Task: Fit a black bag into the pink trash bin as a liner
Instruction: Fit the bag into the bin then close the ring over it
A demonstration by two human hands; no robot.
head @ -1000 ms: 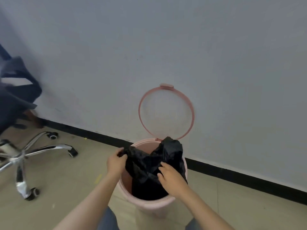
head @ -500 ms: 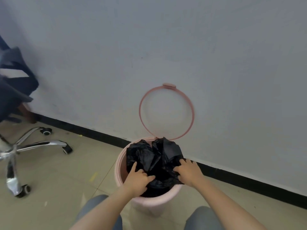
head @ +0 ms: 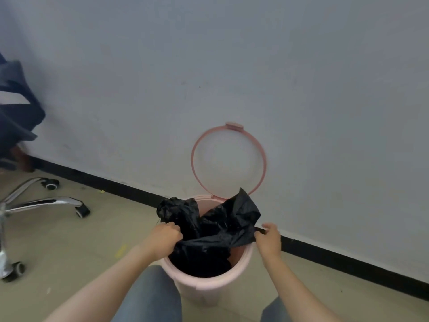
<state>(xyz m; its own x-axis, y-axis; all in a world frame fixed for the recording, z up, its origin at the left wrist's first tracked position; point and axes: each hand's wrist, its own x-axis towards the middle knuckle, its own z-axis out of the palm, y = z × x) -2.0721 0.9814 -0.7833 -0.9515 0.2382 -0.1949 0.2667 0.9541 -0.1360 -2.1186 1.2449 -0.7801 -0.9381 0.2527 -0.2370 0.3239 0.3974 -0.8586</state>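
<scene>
The pink trash bin [head: 204,288] stands on the floor against the wall, its pink ring [head: 228,161] flipped up and leaning on the wall. A crumpled black bag [head: 209,231] fills the bin's mouth, its bottom hanging inside and its loose edges rising above the rim at the back. My left hand [head: 166,237] is closed on the bag's edge at the bin's left rim. At the right rim my right hand [head: 269,240] pinches the bag's other edge, and the film is stretched between the two hands.
An office chair's chrome base with castors [head: 44,203] stands on the floor to the left, dark fabric [head: 16,117] above it. A black skirting strip [head: 348,259] runs along the grey wall behind the bin. My knees [head: 151,296] are just in front of the bin.
Both hands have moved apart from the middle of the bag to the bin's left and right rims, pulling the bag's mouth wider. More of the bin's inner wall shows at the back.
</scene>
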